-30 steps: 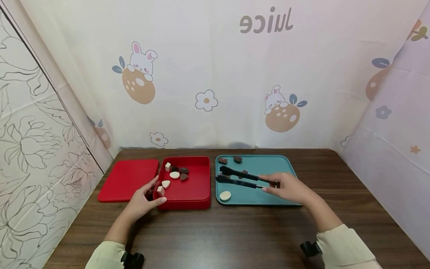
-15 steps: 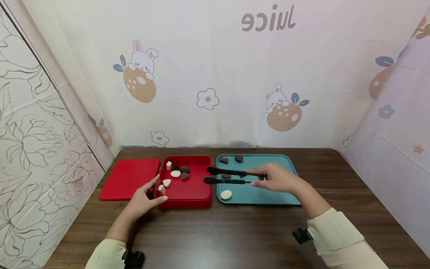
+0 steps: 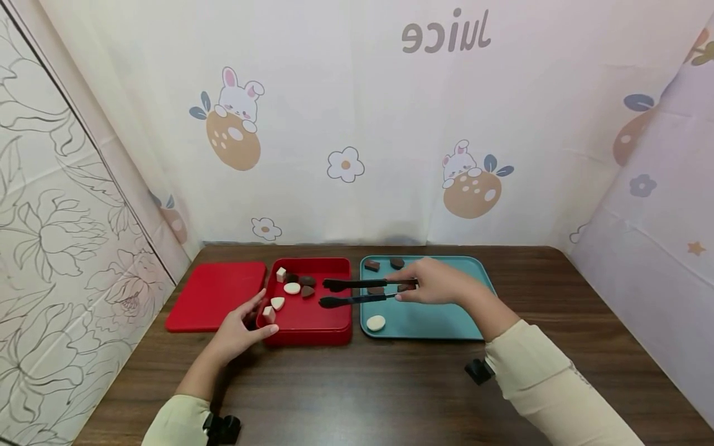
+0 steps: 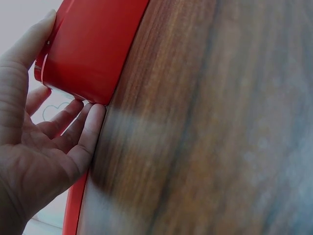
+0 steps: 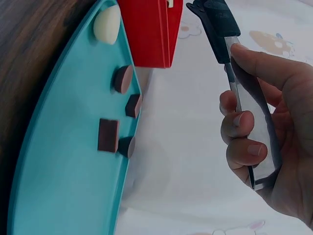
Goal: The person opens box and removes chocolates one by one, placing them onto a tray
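In the head view my left hand (image 3: 237,331) holds the near-left corner of a red box (image 3: 312,319), thumb along the near side and fingers at the left wall. The left wrist view shows its fingertips against the box (image 4: 93,54). Several white and dark brown chocolates (image 3: 307,291) lie in the box's left part. My right hand (image 3: 437,284) grips black-ended tongs (image 3: 357,284). The tongs' tips are apart over the box's right part, with nothing visible between them. The right wrist view shows fingers and thumb around the metal handles (image 5: 257,122).
A teal tray (image 3: 446,322) right of the box bears several brown chocolates (image 3: 372,265) and one white oval piece (image 3: 375,323). The red lid (image 3: 217,297) lies flat left of the box. A patterned curtain (image 3: 357,124) hangs behind the wooden table (image 3: 346,396).
My right hand has carried the tongs leftward from above the teal tray to over the red box. The left hand stays at the box corner. The chocolates look unmoved.
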The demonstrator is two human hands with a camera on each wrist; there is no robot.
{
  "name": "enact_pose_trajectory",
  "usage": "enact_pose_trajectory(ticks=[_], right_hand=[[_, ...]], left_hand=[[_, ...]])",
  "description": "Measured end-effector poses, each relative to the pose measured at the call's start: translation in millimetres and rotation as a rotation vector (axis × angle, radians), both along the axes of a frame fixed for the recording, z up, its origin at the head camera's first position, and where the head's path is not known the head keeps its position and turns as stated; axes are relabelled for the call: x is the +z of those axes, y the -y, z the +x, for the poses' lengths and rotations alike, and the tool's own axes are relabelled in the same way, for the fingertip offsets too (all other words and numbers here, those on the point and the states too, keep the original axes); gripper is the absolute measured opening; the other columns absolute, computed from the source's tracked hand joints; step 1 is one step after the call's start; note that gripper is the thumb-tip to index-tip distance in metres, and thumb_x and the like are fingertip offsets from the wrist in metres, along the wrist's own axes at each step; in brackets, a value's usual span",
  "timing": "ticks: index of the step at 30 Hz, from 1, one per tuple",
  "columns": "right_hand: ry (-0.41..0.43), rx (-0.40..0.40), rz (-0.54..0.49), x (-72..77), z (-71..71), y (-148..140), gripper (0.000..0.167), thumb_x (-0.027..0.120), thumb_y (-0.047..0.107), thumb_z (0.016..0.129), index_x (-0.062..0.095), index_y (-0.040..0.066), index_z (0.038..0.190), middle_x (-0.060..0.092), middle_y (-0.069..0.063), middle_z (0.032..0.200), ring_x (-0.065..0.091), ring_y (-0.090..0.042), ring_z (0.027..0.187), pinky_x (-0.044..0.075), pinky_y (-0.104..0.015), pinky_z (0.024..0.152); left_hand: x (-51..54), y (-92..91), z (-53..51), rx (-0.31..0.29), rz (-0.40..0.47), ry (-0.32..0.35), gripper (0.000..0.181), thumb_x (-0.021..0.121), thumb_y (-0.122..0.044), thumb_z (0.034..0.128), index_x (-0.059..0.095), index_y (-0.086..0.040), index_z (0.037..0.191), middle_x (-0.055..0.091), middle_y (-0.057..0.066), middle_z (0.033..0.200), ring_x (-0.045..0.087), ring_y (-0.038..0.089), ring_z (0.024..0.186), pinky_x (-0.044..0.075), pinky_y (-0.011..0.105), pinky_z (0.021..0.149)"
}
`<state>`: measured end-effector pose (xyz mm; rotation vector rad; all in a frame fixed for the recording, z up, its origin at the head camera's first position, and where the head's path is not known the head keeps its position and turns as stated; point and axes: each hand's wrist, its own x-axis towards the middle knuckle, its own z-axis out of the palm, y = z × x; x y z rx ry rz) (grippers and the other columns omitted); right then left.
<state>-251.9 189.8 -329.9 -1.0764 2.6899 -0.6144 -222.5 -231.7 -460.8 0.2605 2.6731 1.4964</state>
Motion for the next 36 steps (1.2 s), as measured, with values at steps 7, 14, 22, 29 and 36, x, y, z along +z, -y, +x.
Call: enact_pose_trajectory(ticks=[7, 14, 22, 29, 36], right_hand=[[0.023, 0.038, 0.020, 3.3, -7.1, 25.7, 0.040, 0.071, 0.023, 0.091, 0.066, 0.014, 0.129, 0.051, 0.005, 0.060, 0.047, -0.008, 0.055, 0.040, -0.026, 0.053], [0.035, 0.060, 0.070, 3.4, -13.8, 50.2, 0.040, 0.071, 0.023, 0.090, 0.066, 0.015, 0.129, 0.046, 0.005, 0.056, 0.042, -0.007, 0.053, 0.036, -0.025, 0.054], [0.043, 0.064, 0.125, -6.8, -21.5, 77.7, 0.039, 0.072, 0.023, 0.089, 0.067, 0.015, 0.128, 0.056, 0.005, 0.063, 0.045, -0.007, 0.054, 0.040, -0.025, 0.056], [0.047, 0.045, 0.161, -15.4, -24.6, 98.4, 0.040, 0.072, 0.023, 0.089, 0.067, 0.015, 0.128, 0.060, 0.007, 0.061, 0.046, -0.007, 0.050, 0.042, -0.025, 0.057], [0.023, 0.035, 0.185, -28.2, -24.4, 112.9, 0.041, 0.073, 0.025, 0.089, 0.067, 0.015, 0.128, 0.072, 0.002, 0.105, 0.054, -0.007, 0.058, 0.045, -0.023, 0.059]], left_hand=[[-0.7, 0.2, -0.7, 0.006, -0.009, 0.006, 0.087, 0.079, -0.034, 0.0828, 0.032, -0.013, 0.153, 0.039, 0.020, 0.149, 0.041, 0.037, 0.129, 0.037, 0.056, 0.103], [-0.6, 0.9, -0.1, 0.009, -0.011, 0.007, 0.087, 0.078, -0.034, 0.0830, 0.032, -0.013, 0.154, 0.040, 0.020, 0.149, 0.041, 0.037, 0.129, 0.037, 0.056, 0.103], [-4.1, 0.6, 0.6, -0.003, -0.014, -0.036, 0.088, 0.080, -0.034, 0.0818, 0.033, -0.011, 0.153, 0.047, 0.019, 0.143, 0.050, 0.033, 0.120, 0.039, 0.055, 0.101], [-4.1, 0.8, 0.4, -0.007, 0.001, -0.043, 0.086, 0.079, -0.033, 0.0825, 0.034, -0.011, 0.153, 0.048, 0.020, 0.143, 0.051, 0.034, 0.120, 0.038, 0.056, 0.102], [-2.8, 0.0, 0.9, -0.010, 0.009, -0.041, 0.087, 0.080, -0.033, 0.0823, 0.033, -0.013, 0.153, 0.048, 0.019, 0.143, 0.052, 0.034, 0.121, 0.037, 0.057, 0.103]])
